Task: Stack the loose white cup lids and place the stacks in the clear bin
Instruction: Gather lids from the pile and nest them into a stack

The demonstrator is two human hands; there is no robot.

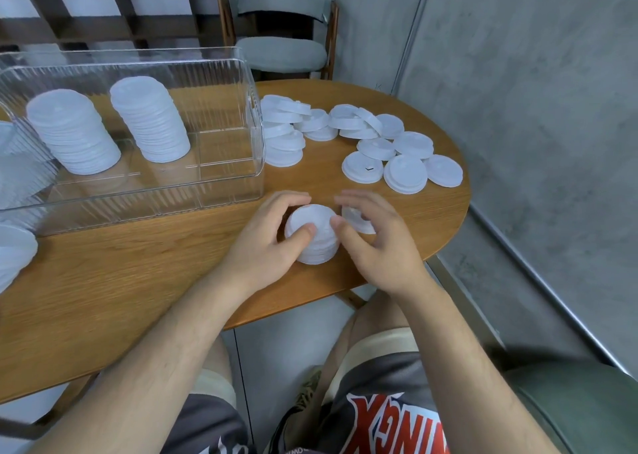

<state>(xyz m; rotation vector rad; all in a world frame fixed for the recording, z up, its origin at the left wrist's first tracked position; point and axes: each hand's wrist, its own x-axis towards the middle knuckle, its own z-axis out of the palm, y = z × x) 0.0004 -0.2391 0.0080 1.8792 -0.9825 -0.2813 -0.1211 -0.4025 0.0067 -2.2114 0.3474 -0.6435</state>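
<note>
A short stack of white lids stands on the wooden table near its front edge. My left hand grips the stack from the left, thumb on its top and fingers curled round the far side. My right hand hovers at the stack's right with curled fingers, thumb touching the top lid; a single lid lies partly hidden under its fingers. The clear bin at the left holds two tall lid stacks. Loose lids are scattered at the table's far right.
More white lids lie at the table's left edge, outside the bin. A grey chair stands behind the table. The grey wall runs along the right, with a green seat beside my right leg.
</note>
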